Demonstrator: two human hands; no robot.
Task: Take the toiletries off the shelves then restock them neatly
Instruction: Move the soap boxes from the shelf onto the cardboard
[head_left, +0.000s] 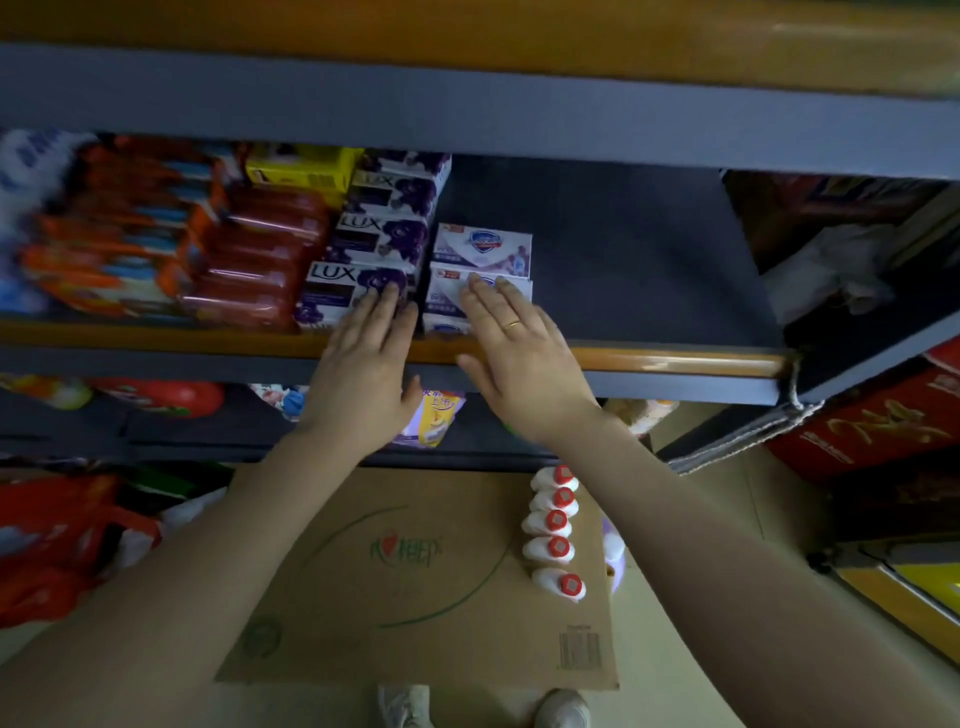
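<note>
Far left of both hands: blurred orange-and-blue packs (104, 234), then dark red wrapped soap bars (249, 260), on the grey shelf with orange front rail (649, 358). Left hand (363, 364) grip wide, fingers straight, fingertips resting on the front purple-and-white LUX soap box (343, 299); more LUX boxes stacked behind it. Just right, right hand (514, 348), gold ring, grip wide, flat fingers on the near white-and-lilac soap box (447, 306); a matching box (483, 247) behind. Below the arms: flat brown cardboard box (426, 582) carrying a row of white bottles with red caps (556, 535) on its right edge.
</note>
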